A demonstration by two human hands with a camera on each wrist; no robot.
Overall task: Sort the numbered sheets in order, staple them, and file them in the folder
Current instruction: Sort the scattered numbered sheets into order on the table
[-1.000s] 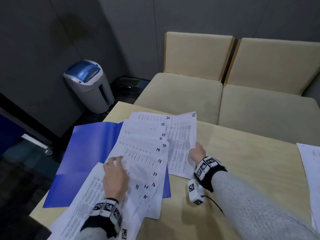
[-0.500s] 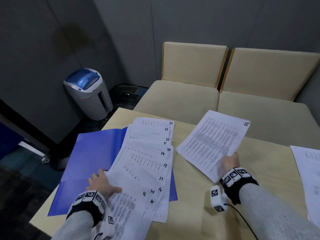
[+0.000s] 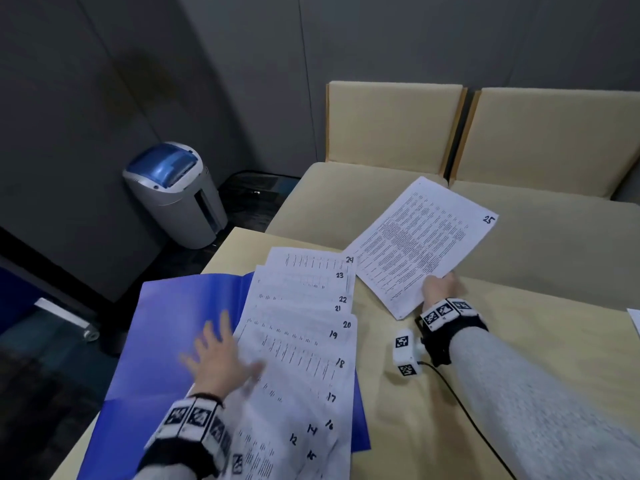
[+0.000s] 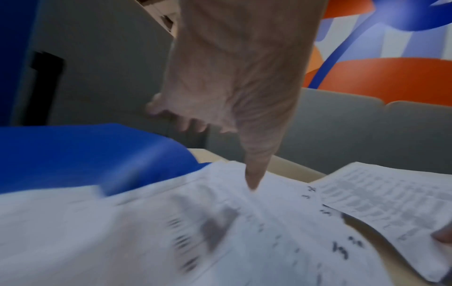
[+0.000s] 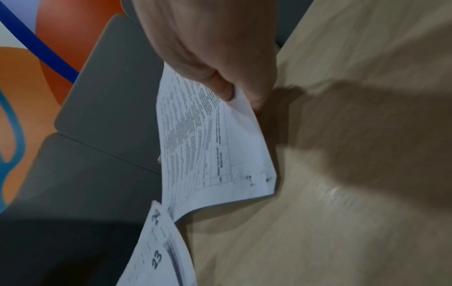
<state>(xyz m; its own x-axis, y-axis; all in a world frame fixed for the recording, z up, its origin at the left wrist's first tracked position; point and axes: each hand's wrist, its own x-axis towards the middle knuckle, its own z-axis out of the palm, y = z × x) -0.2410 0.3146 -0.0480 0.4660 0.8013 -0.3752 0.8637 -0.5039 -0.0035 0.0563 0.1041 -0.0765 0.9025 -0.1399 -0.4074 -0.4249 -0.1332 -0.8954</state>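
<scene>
A fan of numbered sheets (image 3: 304,344), marked 12 up to 24, lies on an open blue folder (image 3: 173,327) at the table's left. My left hand (image 3: 221,355) is spread flat with straight fingers over the folder and the fan's left edge; the thumb (image 4: 254,174) points down onto the paper. My right hand (image 3: 440,289) pinches the near edge of sheet 25 (image 3: 419,244) and holds it lifted above the table's far edge, right of the fan. The right wrist view shows thumb and fingers (image 5: 225,87) clamped on that sheet's (image 5: 208,145) margin.
The table (image 3: 519,327) is pale wood. More white paper (image 3: 634,320) lies at its right edge. Two beige seats (image 3: 388,133) stand behind the table. A grey and blue shredder bin (image 3: 176,192) sits on the floor to the left.
My right hand has pulled sheet 25 off the fan and carried it right and up. My left hand slid left, then forward onto the folder and spread flat.
</scene>
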